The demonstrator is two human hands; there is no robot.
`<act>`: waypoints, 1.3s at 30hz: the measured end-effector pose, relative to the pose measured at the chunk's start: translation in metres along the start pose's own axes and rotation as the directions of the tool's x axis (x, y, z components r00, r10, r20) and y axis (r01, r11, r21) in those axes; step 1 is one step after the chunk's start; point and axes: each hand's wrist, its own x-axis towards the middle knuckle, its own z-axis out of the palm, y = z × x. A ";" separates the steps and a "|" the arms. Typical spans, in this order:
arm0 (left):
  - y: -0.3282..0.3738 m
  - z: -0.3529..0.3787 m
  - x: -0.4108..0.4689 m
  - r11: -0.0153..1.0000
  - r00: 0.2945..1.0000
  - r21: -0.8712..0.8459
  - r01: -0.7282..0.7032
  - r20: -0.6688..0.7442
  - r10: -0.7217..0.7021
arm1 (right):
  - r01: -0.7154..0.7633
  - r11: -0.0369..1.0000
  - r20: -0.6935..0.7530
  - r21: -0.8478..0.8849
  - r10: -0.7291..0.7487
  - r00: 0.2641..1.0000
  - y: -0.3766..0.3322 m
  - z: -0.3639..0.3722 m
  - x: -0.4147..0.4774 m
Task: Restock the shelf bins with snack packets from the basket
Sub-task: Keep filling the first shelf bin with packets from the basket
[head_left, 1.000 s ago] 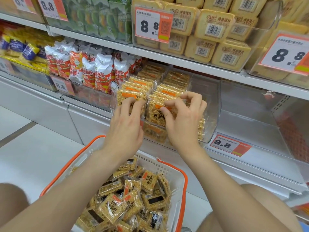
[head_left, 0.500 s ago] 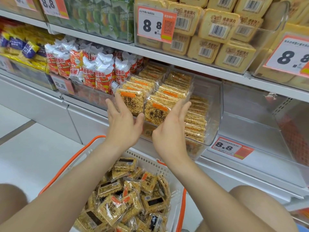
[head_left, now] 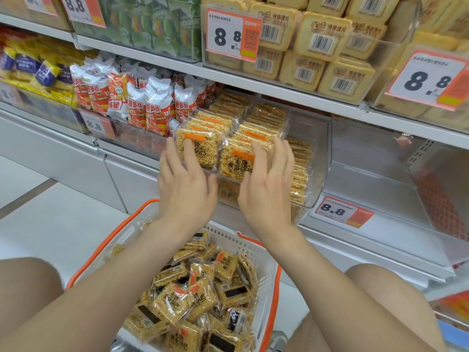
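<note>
Left grip [head_left: 185, 191] and right grip [head_left: 266, 191], both wide and empty, press the rice-crisp packets [head_left: 203, 146] just ahead, likely squaring the rows upright inside the clear bin [head_left: 321, 138].

Low in front: basket [head_left: 267, 252] with loose packets [head_left: 182, 301] in it. Behind and above, on the shelf [head_left: 355, 246]: bin [head_left: 318, 158] with rows of packets [head_left: 256, 133]. Left hand [head_left: 185, 189] and right hand [head_left: 266, 193] side by side before the front row.

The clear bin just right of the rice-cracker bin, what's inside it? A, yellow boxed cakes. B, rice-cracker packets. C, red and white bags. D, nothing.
D: the clear bin shows only its bare floor and walls; the rice-cracker packets stand left of it.
</note>
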 end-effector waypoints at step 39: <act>-0.005 -0.011 -0.093 0.918 0.339 0.117 -0.379 0.941 0.020 | -0.657 0.736 0.912 0.164 0.140 0.384 0.041 0.026 -0.180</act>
